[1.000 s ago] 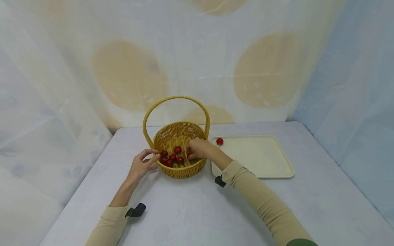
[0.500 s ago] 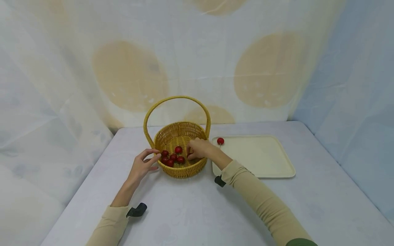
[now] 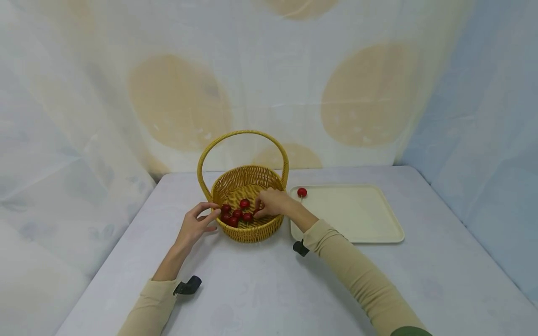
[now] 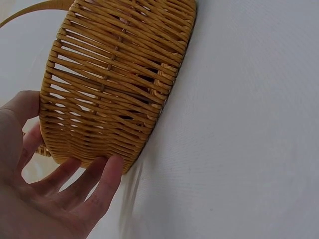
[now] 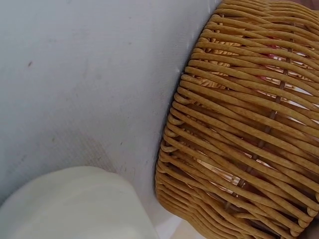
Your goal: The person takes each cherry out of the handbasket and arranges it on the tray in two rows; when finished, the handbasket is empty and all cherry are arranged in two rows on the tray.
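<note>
A round yellow wicker basket (image 3: 248, 235) with a tall arched handle holds several dark red cherries (image 3: 233, 221), gathered at its front left. My left hand (image 3: 194, 226) is at the basket's left side. In the left wrist view its thumb meets the rim and the other fingers (image 4: 102, 191) curve against the woven wall, holding the basket. Inside the basket on the right, my right hand (image 3: 272, 201) has its fingers bent downward, pinching a cherry that is mostly hidden behind them. The right wrist view shows the basket's outer wall (image 5: 249, 129), which hides most of that hand.
To the right of the basket lies a cream rectangular tray (image 3: 357, 214), with one cherry (image 3: 301, 192) with a stem at its far left corner. A white cloth covers the table (image 3: 260, 289). Patterned curtains (image 3: 277, 84) hang behind and at both sides.
</note>
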`<action>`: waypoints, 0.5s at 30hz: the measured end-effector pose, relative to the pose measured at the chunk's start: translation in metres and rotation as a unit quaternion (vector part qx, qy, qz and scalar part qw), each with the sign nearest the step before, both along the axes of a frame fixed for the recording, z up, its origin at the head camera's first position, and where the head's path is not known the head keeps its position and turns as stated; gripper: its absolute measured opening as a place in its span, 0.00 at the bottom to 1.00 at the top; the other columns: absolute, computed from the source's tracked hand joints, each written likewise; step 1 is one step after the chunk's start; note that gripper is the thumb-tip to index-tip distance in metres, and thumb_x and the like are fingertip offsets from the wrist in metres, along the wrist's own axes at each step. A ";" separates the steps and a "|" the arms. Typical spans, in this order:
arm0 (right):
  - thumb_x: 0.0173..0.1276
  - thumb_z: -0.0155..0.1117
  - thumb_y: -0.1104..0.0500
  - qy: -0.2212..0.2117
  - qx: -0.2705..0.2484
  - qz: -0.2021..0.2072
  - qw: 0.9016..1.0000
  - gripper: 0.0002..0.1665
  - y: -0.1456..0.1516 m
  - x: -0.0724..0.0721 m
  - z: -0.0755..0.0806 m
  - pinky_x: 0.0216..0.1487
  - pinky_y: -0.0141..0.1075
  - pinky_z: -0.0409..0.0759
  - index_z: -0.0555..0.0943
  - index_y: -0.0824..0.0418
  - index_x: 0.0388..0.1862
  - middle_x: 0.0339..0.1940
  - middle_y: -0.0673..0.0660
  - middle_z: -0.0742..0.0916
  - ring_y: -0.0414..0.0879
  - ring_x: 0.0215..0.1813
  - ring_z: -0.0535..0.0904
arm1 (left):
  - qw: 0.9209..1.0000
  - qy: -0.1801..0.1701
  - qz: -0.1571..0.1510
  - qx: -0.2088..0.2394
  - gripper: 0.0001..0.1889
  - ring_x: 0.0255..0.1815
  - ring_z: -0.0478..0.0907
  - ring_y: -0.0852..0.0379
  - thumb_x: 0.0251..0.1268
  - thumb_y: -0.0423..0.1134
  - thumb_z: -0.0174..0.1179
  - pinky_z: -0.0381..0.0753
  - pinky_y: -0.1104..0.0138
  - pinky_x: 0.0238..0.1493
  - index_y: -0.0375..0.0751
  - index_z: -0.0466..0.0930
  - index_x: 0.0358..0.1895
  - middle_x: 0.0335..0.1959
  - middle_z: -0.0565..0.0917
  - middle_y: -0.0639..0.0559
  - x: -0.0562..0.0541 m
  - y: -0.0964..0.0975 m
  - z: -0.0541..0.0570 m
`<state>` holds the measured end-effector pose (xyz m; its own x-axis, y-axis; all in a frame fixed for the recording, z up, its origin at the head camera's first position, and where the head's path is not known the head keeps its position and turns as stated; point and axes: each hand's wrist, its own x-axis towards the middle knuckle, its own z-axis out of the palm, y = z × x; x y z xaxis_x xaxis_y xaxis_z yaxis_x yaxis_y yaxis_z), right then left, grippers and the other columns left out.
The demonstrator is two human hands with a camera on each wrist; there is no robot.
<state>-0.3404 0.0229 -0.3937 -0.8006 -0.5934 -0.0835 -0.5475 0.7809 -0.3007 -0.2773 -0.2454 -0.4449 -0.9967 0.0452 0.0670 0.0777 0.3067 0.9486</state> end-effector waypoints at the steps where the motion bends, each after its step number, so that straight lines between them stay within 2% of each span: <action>1: 0.62 0.71 0.44 0.000 -0.004 -0.001 1.000 0.14 0.000 0.000 0.000 0.35 0.35 0.81 0.87 0.49 0.42 0.37 0.49 0.88 0.42 0.38 0.82 | 1.000 0.000 -0.001 -0.001 0.28 0.61 0.78 0.47 0.64 0.57 0.62 0.87 0.52 0.50 0.44 0.74 0.60 0.66 0.71 0.48 0.000 0.000 0.000; 10: 0.63 0.70 0.45 0.012 -0.039 0.008 0.999 0.16 0.004 0.004 0.000 0.40 0.38 0.85 0.86 0.52 0.45 0.41 0.52 0.90 0.45 0.43 0.85 | 1.000 -0.001 -0.003 0.004 0.27 0.59 0.79 0.50 0.63 0.58 0.63 0.87 0.52 0.49 0.46 0.75 0.59 0.65 0.72 0.50 0.003 0.001 0.002; 15: 0.63 0.70 0.45 0.018 -0.068 0.017 0.997 0.17 0.007 0.006 0.002 0.39 0.36 0.86 0.86 0.54 0.44 0.40 0.53 0.89 0.45 0.41 0.86 | 1.000 0.005 -0.010 0.007 0.26 0.61 0.78 0.47 0.63 0.57 0.63 0.87 0.51 0.49 0.46 0.74 0.59 0.65 0.72 0.49 0.004 0.002 0.004</action>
<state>-0.3347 0.0300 -0.3913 -0.7805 -0.6245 0.0280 -0.5856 0.7146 -0.3827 -0.2729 -0.2433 -0.4411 -0.9950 0.0640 0.0772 0.0926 0.2915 0.9521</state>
